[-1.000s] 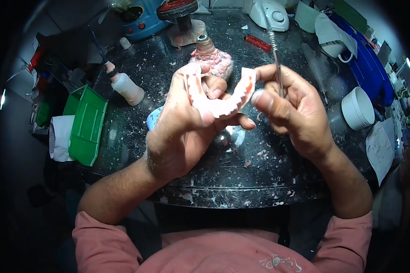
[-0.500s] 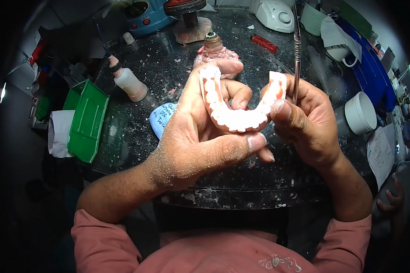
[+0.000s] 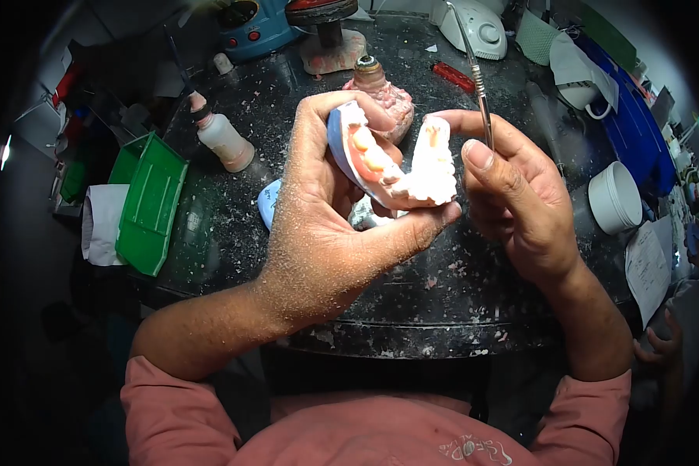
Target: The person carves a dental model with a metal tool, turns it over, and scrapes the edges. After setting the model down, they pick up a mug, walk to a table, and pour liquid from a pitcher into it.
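My left hand (image 3: 318, 202), dusted with pale grains, grips a dental model (image 3: 374, 165) between thumb and fingers. The model is a U-shaped arch with white teeth, pink wax along the gum and a blue base on its left side; strong light washes out its front and right end. In my right hand (image 3: 530, 198) a slim metal dental carver (image 3: 474, 70) stands nearly upright between thumb and fingers, its thin bent tip pointing up and away. My right index fingertip is at the model's right end. A blue plaster piece (image 3: 268, 205) lies behind my left wrist, partly hidden.
Beyond the model stands a wax-crusted burner (image 3: 388, 101). A plastic bottle (image 3: 227, 145) and green tray (image 3: 157, 213) are left. At right are a red-handled tool (image 3: 452, 76), white tub (image 3: 613, 198) and papers (image 3: 649, 268). Another person's hand (image 3: 663, 342) shows at far right.
The model has turned and tilted in my left hand, now showing its blue side. My right thumb has come off it, and the carver has shifted left and leans more.
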A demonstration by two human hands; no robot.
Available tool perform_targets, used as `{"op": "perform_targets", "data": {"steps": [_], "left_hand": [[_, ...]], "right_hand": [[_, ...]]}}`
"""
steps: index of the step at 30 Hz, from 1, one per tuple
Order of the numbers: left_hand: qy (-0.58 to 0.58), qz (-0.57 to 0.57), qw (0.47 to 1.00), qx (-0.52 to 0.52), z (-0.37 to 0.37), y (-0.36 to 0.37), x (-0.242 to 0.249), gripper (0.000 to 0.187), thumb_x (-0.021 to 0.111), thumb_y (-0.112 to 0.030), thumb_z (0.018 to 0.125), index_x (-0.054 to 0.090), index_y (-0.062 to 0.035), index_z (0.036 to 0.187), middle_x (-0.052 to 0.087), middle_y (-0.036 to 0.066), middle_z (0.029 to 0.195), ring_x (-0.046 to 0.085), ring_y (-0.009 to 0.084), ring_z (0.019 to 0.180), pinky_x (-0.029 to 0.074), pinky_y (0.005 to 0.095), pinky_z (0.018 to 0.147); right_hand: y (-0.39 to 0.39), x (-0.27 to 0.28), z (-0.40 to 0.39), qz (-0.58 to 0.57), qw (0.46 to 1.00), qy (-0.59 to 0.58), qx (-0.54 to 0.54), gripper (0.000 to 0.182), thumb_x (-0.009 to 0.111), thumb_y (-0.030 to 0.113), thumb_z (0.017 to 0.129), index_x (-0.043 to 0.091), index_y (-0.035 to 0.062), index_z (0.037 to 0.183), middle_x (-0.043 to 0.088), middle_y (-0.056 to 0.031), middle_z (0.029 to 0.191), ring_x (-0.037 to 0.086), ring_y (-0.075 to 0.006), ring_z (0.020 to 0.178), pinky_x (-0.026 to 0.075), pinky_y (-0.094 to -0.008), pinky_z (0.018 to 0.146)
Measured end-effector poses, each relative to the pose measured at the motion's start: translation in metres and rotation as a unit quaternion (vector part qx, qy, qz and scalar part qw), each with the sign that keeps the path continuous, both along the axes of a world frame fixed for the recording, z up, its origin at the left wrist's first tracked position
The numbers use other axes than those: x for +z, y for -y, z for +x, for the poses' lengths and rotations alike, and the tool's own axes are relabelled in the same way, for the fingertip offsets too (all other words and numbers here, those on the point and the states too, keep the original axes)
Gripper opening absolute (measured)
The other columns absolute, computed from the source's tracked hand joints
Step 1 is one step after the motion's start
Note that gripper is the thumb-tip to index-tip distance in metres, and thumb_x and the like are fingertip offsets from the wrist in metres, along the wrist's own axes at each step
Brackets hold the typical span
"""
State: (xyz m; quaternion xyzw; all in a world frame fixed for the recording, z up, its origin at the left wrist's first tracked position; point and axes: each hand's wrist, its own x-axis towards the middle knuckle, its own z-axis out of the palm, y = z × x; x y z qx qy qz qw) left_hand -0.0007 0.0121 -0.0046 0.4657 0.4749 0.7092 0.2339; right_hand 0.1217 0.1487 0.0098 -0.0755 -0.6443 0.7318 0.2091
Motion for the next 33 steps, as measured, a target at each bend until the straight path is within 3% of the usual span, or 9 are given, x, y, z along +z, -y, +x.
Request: {"op": "perform_targets", "data": {"steps": [4,7,10,12,15,21,25,29,33], "left_hand": [[-0.020,-0.010,0.999,0.029,0.004,0.002,0.002,0.058,0.075,0.012,0.072,0.035,-0.0084,0.109,0.048,0.000,0.081,0.057,0.0055,0.073,0.051,0.0196,0.064],[-0.032,-0.030,0.998,0.046,0.003,0.001,0.004,0.054,0.076,0.011,0.073,0.035,-0.0083,0.104,0.052,0.002,0.081,0.059,0.0061,0.072,0.053,0.0205,0.062],[-0.033,-0.064,0.995,0.074,0.005,0.002,0.009,0.052,0.077,0.009,0.073,0.036,-0.0081,0.101,0.054,0.002,0.079,0.059,0.0062,0.071,0.054,0.0210,0.061],[-0.023,-0.063,0.995,0.070,0.005,0.004,0.008,0.051,0.078,0.008,0.073,0.037,-0.0081,0.100,0.053,0.002,0.079,0.059,0.0061,0.071,0.054,0.0209,0.061],[-0.021,-0.049,0.997,0.058,0.000,0.009,0.000,0.050,0.079,0.005,0.074,0.038,-0.0083,0.099,0.053,0.001,0.078,0.060,0.0059,0.071,0.054,0.0205,0.061],[-0.013,-0.077,0.995,0.058,0.005,0.004,0.009,0.049,0.080,0.003,0.075,0.038,-0.0082,0.099,0.052,0.001,0.078,0.060,0.0056,0.072,0.054,0.0206,0.061],[-0.033,-0.095,0.993,0.064,0.006,0.004,0.011,0.050,0.082,-0.001,0.074,0.039,-0.0085,0.098,0.052,0.001,0.079,0.060,0.0062,0.073,0.052,0.0207,0.062],[-0.040,-0.092,0.993,0.065,0.006,0.004,0.010,0.050,0.083,-0.003,0.074,0.039,-0.0087,0.098,0.052,0.000,0.080,0.060,0.0062,0.073,0.051,0.0210,0.062],[-0.019,-0.100,0.994,0.043,0.006,0.006,0.008,0.050,0.081,-0.001,0.075,0.039,-0.0087,0.100,0.052,0.000,0.084,0.057,0.0057,0.075,0.050,0.0210,0.064]], "right_hand": [[-0.005,0.001,0.002,0.007,1.000,0.011,-0.008,0.040,0.047,0.025,0.102,0.049,-0.0017,0.132,0.035,0.0100,0.064,0.026,0.0027,0.049,0.021,-0.0140,0.043],[-0.006,-0.002,-0.001,0.089,0.990,-0.051,-0.097,0.038,0.044,0.025,0.104,0.049,0.0026,0.135,0.034,0.0096,0.065,0.025,0.0016,0.051,0.022,-0.0144,0.045],[-0.013,0.000,0.003,0.123,0.987,-0.047,-0.097,0.039,0.044,0.025,0.104,0.050,0.0018,0.135,0.033,0.0100,0.065,0.026,0.0013,0.053,0.022,-0.0152,0.046],[-0.010,0.002,-0.001,0.121,0.987,-0.041,-0.096,0.038,0.043,0.023,0.105,0.050,0.0005,0.134,0.032,0.0105,0.066,0.027,0.0013,0.054,0.022,-0.0158,0.047],[0.008,0.001,-0.010,0.059,0.975,-0.081,-0.198,0.039,0.041,0.023,0.105,0.050,-0.0019,0.134,0.030,0.0113,0.065,0.026,0.0019,0.056,0.022,-0.0152,0.046],[-0.017,-0.002,0.009,0.034,0.991,-0.128,-0.023,0.045,0.032,0.031,0.107,0.055,-0.0043,0.122,0.032,0.0083,0.068,0.027,0.0007,0.053,0.024,-0.0125,0.042],[-0.025,-0.003,0.006,0.173,0.968,-0.167,-0.076,0.046,0.025,0.031,0.108,0.057,-0.0019,0.102,0.047,-0.0048,0.085,0.044,-0.0103,0.070,0.045,-0.0276,0.072],[-0.020,-0.005,0.008,0.115,0.974,-0.183,-0.069,0.040,0.031,0.027,0.107,0.056,-0.0036,0.106,0.050,-0.0060,0.087,0.048,-0.0118,0.073,0.046,-0.0296,0.079],[-0.006,-0.005,0.005,0.181,0.956,-0.222,-0.059,0.028,0.045,0.018,0.102,0.053,-0.0059,0.113,0.058,-0.0112,0.094,0.061,-0.0162,0.082,0.052,-0.0334,0.082]]}}
